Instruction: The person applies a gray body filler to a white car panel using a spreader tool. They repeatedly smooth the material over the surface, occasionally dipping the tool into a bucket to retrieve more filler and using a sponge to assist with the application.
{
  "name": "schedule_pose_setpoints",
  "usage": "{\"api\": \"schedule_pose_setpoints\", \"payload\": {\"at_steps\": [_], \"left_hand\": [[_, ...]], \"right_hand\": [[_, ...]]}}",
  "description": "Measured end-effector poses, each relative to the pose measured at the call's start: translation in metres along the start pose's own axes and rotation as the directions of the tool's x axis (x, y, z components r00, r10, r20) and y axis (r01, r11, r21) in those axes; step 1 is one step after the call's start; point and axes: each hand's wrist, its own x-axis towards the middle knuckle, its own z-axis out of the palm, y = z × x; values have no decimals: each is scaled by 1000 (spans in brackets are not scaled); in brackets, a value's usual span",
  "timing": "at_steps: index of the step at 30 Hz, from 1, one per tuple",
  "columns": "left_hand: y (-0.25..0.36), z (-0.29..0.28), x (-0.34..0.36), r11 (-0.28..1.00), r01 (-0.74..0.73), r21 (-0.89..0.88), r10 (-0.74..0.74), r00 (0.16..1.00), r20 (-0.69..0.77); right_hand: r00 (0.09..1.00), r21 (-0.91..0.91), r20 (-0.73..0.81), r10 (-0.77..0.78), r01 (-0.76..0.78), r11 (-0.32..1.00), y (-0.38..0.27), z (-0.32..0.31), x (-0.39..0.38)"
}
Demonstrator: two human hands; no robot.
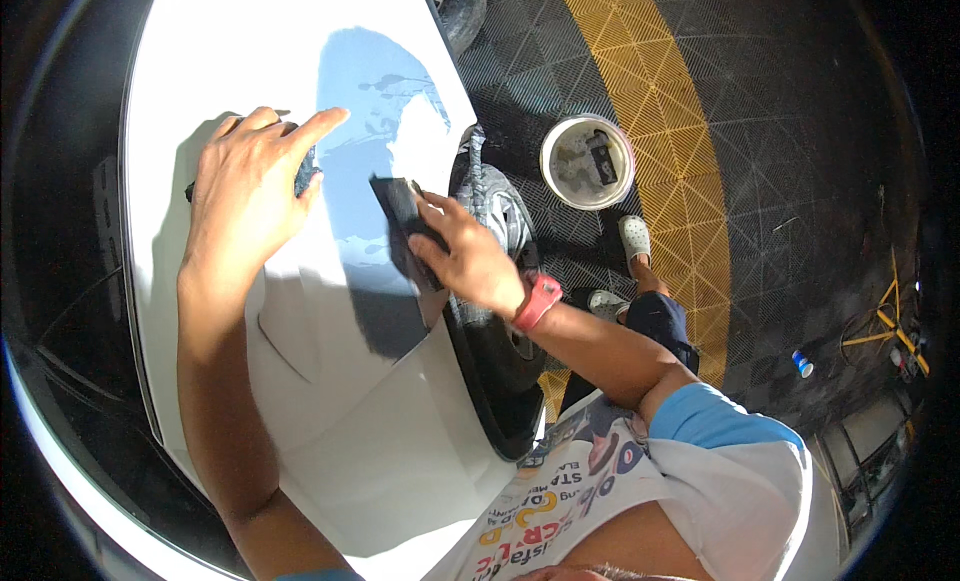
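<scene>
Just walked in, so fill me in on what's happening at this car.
A person leans over a white car panel. The right hand presses a dark sanding block flat on a dull grey-blue patch of the panel. The left hand lies spread on the panel beside that patch, with a dark cloth under its fingers. A white bucket stands on the tiled floor near the person's feet.

A dark sanding block [398, 207] lies flat against the white car panel [330, 401]
</scene>
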Motion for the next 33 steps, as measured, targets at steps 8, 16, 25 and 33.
{"api": "schedule_pose_setpoints", "payload": {"at_steps": [8,16,25,33], "left_hand": [[-3,4,4,996,-83,-6,82,991,-103],[-24,15,-3,994,-105,-37,96,976,-195],[-24,22,-12,998,-59,6,59,983,-172],[-17,24,10,993,-115,-6,112,974,-199]], "right_hand": [[992,222,-78,-101,116,968,-89,-48,92],[996,333,-80,25,3,943,-3,17,-24],[955,131,139,263,-281,951,58,77,33],[899,128,15,438,-436,891,154,75,174]]}}
